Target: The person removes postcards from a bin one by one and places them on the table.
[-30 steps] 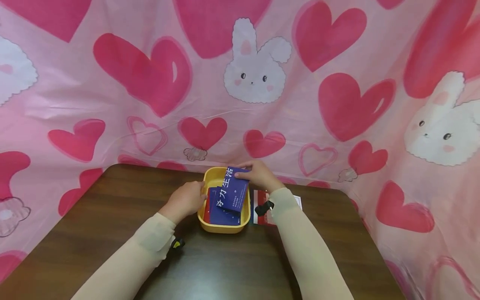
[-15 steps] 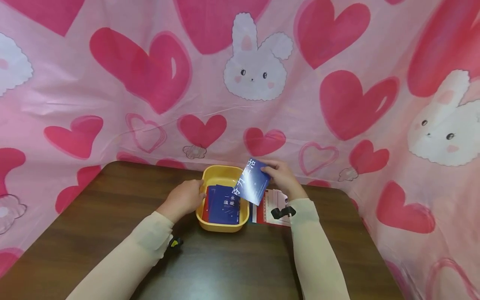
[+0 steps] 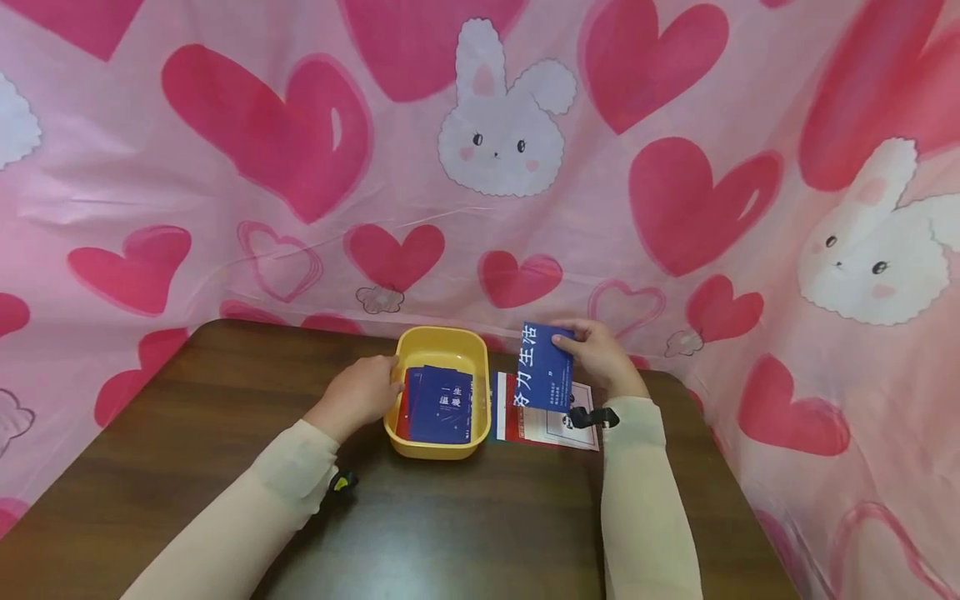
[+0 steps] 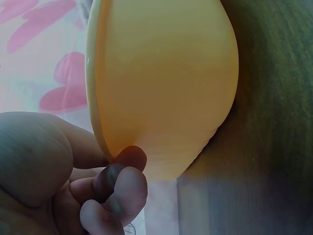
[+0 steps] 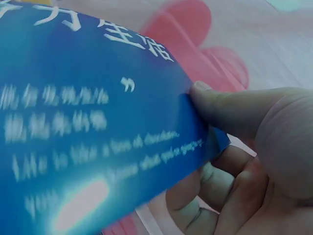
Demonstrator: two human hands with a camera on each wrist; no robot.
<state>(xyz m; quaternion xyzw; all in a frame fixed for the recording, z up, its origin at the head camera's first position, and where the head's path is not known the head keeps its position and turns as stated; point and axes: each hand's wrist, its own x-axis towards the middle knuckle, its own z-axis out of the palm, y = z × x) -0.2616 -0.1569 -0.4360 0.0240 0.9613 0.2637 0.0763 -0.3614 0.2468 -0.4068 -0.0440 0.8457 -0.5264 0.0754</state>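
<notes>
My right hand (image 3: 597, 354) pinches a blue card (image 3: 545, 371) with white lettering by its edge, thumb on the printed face. In the head view the card is held over a row of overlapping cards (image 3: 534, 427) on the table. The right wrist view shows the card (image 5: 88, 112) close up, slightly bowed and catching a glare. My left hand (image 3: 360, 390) pinches the left rim of a yellow plastic basin (image 3: 437, 452); the left wrist view shows fingers (image 4: 131, 191) curled at the rim. Inside the basin lie more blue cards (image 3: 442, 408) and a red card (image 3: 403, 408).
The basin and card row stand side by side on a dark wooden table (image 3: 420, 533). Behind and to the right hangs a pink cloth (image 3: 315, 250) with hearts and rabbits. A black camera strap (image 3: 595, 417) sits on the right wrist and overlaps the card row in the head view.
The right hand has lifted the blue card out of the basin and carried it right, over the row of cards. The left hand stays on the basin rim.
</notes>
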